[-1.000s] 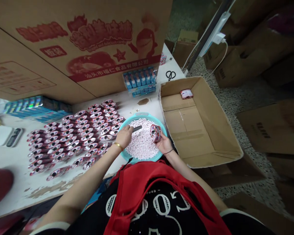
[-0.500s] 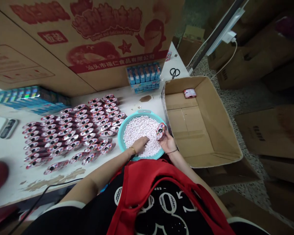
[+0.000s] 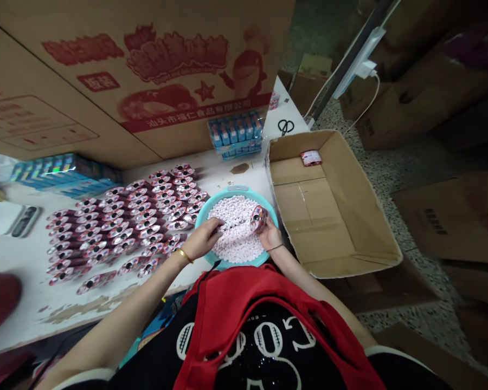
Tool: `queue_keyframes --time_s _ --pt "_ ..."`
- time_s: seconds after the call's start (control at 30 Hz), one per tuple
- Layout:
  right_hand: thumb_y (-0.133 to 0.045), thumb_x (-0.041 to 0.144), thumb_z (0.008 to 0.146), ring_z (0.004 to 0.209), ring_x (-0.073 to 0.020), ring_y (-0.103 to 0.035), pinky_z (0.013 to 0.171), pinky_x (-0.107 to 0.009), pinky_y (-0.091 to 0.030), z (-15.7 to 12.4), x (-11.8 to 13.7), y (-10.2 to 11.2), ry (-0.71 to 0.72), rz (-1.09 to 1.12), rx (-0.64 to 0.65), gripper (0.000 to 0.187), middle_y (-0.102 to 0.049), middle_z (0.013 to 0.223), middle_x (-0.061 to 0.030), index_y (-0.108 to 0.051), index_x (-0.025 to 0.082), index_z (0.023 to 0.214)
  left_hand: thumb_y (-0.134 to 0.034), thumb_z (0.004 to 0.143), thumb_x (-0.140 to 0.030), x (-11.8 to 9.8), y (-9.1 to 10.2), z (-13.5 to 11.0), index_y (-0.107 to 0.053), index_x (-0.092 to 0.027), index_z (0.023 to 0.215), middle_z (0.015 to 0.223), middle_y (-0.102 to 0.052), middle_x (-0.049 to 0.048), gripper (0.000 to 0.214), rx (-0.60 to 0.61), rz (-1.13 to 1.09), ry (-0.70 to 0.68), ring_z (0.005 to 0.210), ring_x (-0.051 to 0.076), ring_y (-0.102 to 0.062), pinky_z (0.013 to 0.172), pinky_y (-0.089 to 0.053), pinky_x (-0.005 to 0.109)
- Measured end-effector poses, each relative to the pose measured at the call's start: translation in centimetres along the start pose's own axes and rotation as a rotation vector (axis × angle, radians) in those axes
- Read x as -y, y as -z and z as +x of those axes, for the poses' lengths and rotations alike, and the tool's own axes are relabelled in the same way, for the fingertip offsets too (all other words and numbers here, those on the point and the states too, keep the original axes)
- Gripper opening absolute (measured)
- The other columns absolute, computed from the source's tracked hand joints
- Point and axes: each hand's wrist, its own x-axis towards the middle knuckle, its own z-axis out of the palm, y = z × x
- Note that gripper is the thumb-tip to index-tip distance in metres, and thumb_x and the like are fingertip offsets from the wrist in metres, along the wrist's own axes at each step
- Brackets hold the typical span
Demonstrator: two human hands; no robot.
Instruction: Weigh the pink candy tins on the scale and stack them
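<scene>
Over the white table (image 3: 36,276) beside cartons (image 3: 329,244), right hand (image 3: 271,236) grips a pouch (image 3: 258,219), left hand's (image 3: 201,239) hold unclear.

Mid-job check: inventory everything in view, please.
Basin: one, turquoise, on the table
Pellets: countless, pale pink, in the basin
Held packet: one, red, above the pellets
Standing packets: dozens, red, left of basin
Open carton: one, brown, right of basin
Lone packet: one, red, in open carton
Blue packs: two groups, blue, back of table
Printed carton: one or more, brown, behind
Scissors: one pair, black, far table corner
Scale: one, white, far left
Tub: one, red, left edge
Power strip: one, white, upper right
Floor cartons: several, brown, right side
Apron: one, red, worn
Left hand: one, bare, over the basin
Right hand: one, bare, on the held packet
</scene>
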Motion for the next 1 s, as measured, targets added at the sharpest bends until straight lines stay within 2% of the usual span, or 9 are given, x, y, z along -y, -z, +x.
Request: queue_keyframes --time_s 0.1,0.23,0.37,0.47,0.57,0.63,0.8,0.9,1.0 --pt "-0.056 0.028 0.085 0.086 -0.0113 -0.063 0.074 -0.025 -0.052 0.1 -1.1 -0.8 -0.008 0.012 0.023 0.016 -0.069 0.099 0.0014 -0.063 0.023 0.098 -0.044 0.085 -0.019 -2.5 1.1 0.8 -0.052 -0.017 0.102 0.096 -0.058 0.0065 0.019 0.064 0.133 0.004 0.090 0.017 -0.054 0.083 -0.044 0.031" --pt "-0.057 0.027 0.085 0.083 -0.0106 -0.062 0.072 -0.022 -0.052 -0.2 -1.9 -1.6 -0.028 0.018 0.067 0.017 -0.068 0.098 0.0020 -0.063 0.022 0.100 -0.040 0.085 -0.014 -5.9 1.5 2.1 -0.053 -0.015 0.097 0.094 -0.058 0.0093 0.017 0.173 0.422 0.137 0.089 0.020 -0.056 0.078 -0.044 0.032" --pt "-0.055 0.028 0.086 0.082 -0.0120 -0.062 0.069 -0.023 -0.052 -0.5 -2.1 -1.6 -0.075 0.021 0.092 0.018 -0.068 0.097 0.0014 -0.063 0.023 0.101 -0.035 0.087 -0.009 -9.3 1.4 2.9 -0.051 -0.014 0.104 0.097 -0.058 0.0118 0.024 0.195 0.626 0.206 0.090 0.021 -0.057 0.072 -0.044 0.032" --pt "-0.054 0.029 0.086 0.078 -0.0118 -0.061 0.065 -0.022 -0.051 -0.4 -2.1 -1.2 -0.117 0.022 0.097 0.015 -0.068 0.090 0.0013 -0.063 0.023 0.097 -0.032 0.088 -0.009 -10.7 1.8 2.9 -0.054 -0.014 0.099 0.097 -0.058 0.0122 0.025 0.208 0.683 0.194 0.092 0.022 -0.056 0.070 -0.044 0.031" --pt "-0.053 0.030 0.086 0.075 -0.0123 -0.061 0.063 -0.022 -0.050 -0.2 -2.0 -0.8 -0.161 0.016 0.107 0.014 -0.067 0.084 0.0002 -0.062 0.022 0.092 -0.036 0.086 -0.010 -10.0 2.7 2.7 -0.055 -0.015 0.095 0.095 -0.057 0.0103 0.022 0.178 0.639 0.169 0.089 0.021 -0.056 0.069 -0.043 0.030" --pt "-0.054 0.032 0.085 0.074 -0.0134 -0.061 0.063 -0.024 -0.050 -0.2 -2.0 -0.7 -0.192 0.006 0.128 0.015 -0.067 0.081 -0.0010 -0.063 0.021 0.089 -0.045 0.086 -0.022 -8.7 2.9 2.5 -0.056 -0.016 0.094 0.094 -0.057 0.0083 0.014 0.105 0.540 0.161 0.084 0.020 -0.056 0.069 -0.042 0.030" --pt "-0.059 0.032 0.082 0.081 -0.0143 -0.061 0.068 -0.025 -0.050 -1.7 -2.7 -2.3 -0.247 -0.039 0.242 0.018 -0.067 0.089 0.0004 -0.062 0.023 0.097 -0.058 0.076 -0.052 -5.8 -0.1 1.9 -0.052 -0.017 0.087 0.076 -0.056 0.0025 0.037 -0.096 0.264 0.273 0.068 0.015 -0.052 0.061 -0.036 0.026" --pt "-0.060 0.033 0.081 0.089 -0.0154 -0.061 0.076 -0.027 -0.050 -3.2 -3.6 -3.9 -0.296 -0.067 0.335 0.021 -0.067 0.097 0.0008 -0.061 0.025 0.101 -0.059 0.074 -0.053 -5.4 -1.9 0.9 -0.051 -0.017 0.087 0.075 -0.057 0.0020 0.038 -0.171 0.218 0.379 0.066 0.015 -0.051 0.057 -0.032 0.025" --pt "-0.060 0.036 0.083 0.094 -0.0160 -0.060 0.081 -0.030 -0.050 -4.3 -4.0 -5.0 -0.366 -0.126 0.424 0.026 -0.066 0.102 0.0006 -0.059 0.027 0.107 -0.055 0.078 -0.047 -4.8 -1.4 -1.2 -0.052 -0.018 0.086 0.074 -0.057 0.0016 0.031 -0.224 0.210 0.422 0.065 0.014 -0.050 0.057 -0.031 0.025"
